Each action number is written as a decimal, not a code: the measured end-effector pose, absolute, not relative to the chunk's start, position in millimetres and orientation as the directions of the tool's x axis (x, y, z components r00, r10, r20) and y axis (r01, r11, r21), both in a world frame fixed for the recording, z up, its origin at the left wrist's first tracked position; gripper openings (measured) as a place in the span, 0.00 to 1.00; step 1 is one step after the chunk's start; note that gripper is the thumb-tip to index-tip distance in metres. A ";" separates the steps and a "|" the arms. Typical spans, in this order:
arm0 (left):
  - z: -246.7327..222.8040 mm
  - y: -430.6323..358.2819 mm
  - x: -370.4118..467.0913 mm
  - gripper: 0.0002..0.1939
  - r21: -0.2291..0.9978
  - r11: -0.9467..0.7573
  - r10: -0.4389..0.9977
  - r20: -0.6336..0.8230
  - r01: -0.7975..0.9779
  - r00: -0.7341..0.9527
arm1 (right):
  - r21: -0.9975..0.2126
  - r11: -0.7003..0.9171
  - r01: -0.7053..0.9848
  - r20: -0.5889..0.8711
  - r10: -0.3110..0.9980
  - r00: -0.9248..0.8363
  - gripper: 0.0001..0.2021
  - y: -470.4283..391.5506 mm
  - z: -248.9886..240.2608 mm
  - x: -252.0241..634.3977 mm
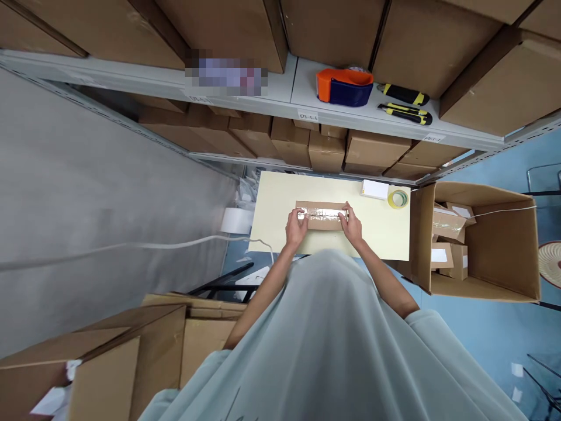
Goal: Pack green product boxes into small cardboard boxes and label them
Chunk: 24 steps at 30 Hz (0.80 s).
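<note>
A small, flat cardboard box [322, 224] lies on the cream tabletop [276, 193], with shiny clear tape running along its upper side. My left hand [296, 227] grips its left end, fingers at the far side and thumb on top. At the right end, my right hand [351, 225] holds the box in much the same way, fingers bent round the edge. Farther right on the table are a white box [375, 189] and a roll of tape [398, 199].
Right of the table stands a large open carton [504, 251] with several small parcels inside. Above is a shelf edge [272, 99] bearing boxes, an orange and blue tape dispenser [345, 88] and utility knives [403, 95]. A white cable [175, 244] crosses at left, above open cartons [162, 339].
</note>
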<state>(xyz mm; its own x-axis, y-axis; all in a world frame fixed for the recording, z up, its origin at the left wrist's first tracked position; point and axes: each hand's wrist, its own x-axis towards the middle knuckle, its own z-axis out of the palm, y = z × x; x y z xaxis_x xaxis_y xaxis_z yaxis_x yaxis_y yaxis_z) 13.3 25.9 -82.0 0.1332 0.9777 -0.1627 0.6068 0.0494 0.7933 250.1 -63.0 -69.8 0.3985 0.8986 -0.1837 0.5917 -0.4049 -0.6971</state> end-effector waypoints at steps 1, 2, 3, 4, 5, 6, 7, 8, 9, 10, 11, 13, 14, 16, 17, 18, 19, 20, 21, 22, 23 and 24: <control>-81.5 25.6 12.8 0.11 0.794 0.038 0.978 -0.155 0.606 0.142 | -0.711 -0.389 0.586 -0.173 0.904 0.390 0.18 -65.0 -69.9 250.6; -80.9 24.3 12.6 0.10 0.794 0.029 0.977 -0.151 0.608 0.150 | -0.719 -0.379 0.582 -0.164 0.907 0.388 0.18 -67.8 -70.3 250.7; -80.4 21.9 13.0 0.09 0.792 0.024 0.976 -0.149 0.610 0.156 | -0.723 -0.375 0.580 -0.154 0.906 0.394 0.18 -71.3 -70.9 250.5; -80.0 18.1 14.0 0.09 0.790 0.018 0.976 -0.148 0.613 0.161 | -0.723 -0.379 0.578 -0.143 0.901 0.410 0.18 -75.3 -71.8 250.3; -79.7 13.2 15.6 0.08 0.789 0.013 0.975 -0.145 0.614 0.167 | -0.719 -0.387 0.577 -0.132 0.891 0.433 0.18 -79.8 -73.0 250.3; -79.6 7.5 17.8 0.08 0.790 0.007 0.975 -0.141 0.613 0.170 | -0.714 -0.396 0.577 -0.122 0.883 0.454 0.18 -84.3 -74.4 250.8; -79.5 1.5 20.2 0.08 0.792 0.003 0.976 -0.135 0.611 0.170 | -0.709 -0.402 0.579 -0.115 0.876 0.468 0.18 -88.5 -75.9 251.8; -79.5 -4.2 22.6 0.08 0.793 0.002 0.977 -0.131 0.609 0.168 | -0.703 -0.407 0.583 -0.111 0.873 0.475 0.18 -92.2 -77.4 253.4; -79.6 -8.9 24.9 0.09 0.792 0.005 0.978 -0.131 0.611 0.162 | -0.696 -0.409 0.589 -0.111 0.873 0.476 0.18 -95.1 -78.7 255.5; -79.7 -12.3 26.7 0.09 0.788 0.011 0.978 -0.135 0.615 0.157 | -0.690 -0.409 0.598 -0.114 0.876 0.468 0.17 -96.9 -79.7 258.0; -79.8 -14.1 28.0 0.09 0.783 0.016 0.978 -0.143 0.622 0.154 | -0.683 -0.406 0.608 -0.118 0.882 0.456 0.17 -97.7 -80.5 260.5; -79.6 -13.6 29.0 0.09 0.773 0.012 0.974 -0.153 0.635 0.168 | -0.666 -0.401 0.629 -0.131 0.893 0.430 0.16 -96.7 -81.0 264.7; -79.3 -12.0 28.9 0.09 0.771 0.003 0.971 -0.155 0.637 0.183 | -0.655 -0.402 0.640 -0.140 0.897 0.419 0.16 -95.3 -80.8 266.1; -78.2 -8.7 28.5 0.09 0.772 -0.017 0.966 -0.151 0.635 0.209 | -0.634 -0.415 0.653 -0.166 0.897 0.409 0.16 -91.8 -79.8 267.1; -77.6 -7.6 28.3 0.09 0.774 -0.022 0.965 -0.148 0.633 0.214 | -0.624 -0.427 0.654 -0.182 0.894 0.410 0.17 -90.0 -79.0 267.0; -77.0 -7.0 28.3 0.09 0.775 -0.024 0.965 -0.146 0.631 0.216 | -0.615 -0.441 0.653 -0.200 0.889 0.412 0.17 -88.4 -78.2 266.5; -76.6 -7.0 28.2 0.10 0.775 -0.025 0.965 -0.147 0.631 0.218 | -0.607 -0.456 0.651 -0.217 0.883 0.416 0.17 -87.0 -77.1 266.0; -76.3 -7.2 28.1 0.10 0.772 -0.025 0.964 -0.149 0.635 0.219 | -0.600 -0.465 0.651 -0.226 0.879 0.420 0.18 -86.1 -75.9 265.6; -76.3 -7.5 27.8 0.11 0.767 -0.025 0.963 -0.154 0.642 0.222 | -0.593 -0.464 0.658 -0.219 0.879 0.423 0.18 -85.8 -74.5 265.4; -76.4 -7.4 27.3 0.12 0.758 -0.030 0.961 -0.157 0.652 0.226 | -0.585 -0.446 0.677 -0.192 0.887 0.419 0.18 -86.2 -72.9 265.4; -76.6 -6.8 26.4 0.12 0.745 -0.047 0.961 -0.149 0.666 0.234 | -0.575 -0.411 0.707 -0.147 0.902 0.405 0.18 -87.4 -71.2 265.7; -77.0 -5.5 25.1 0.12 0.728 -0.082 0.960 -0.126 0.681 0.251 | -0.562 -0.362 0.743 -0.093 0.921 0.379 0.17 -89.3 -69.4 266.1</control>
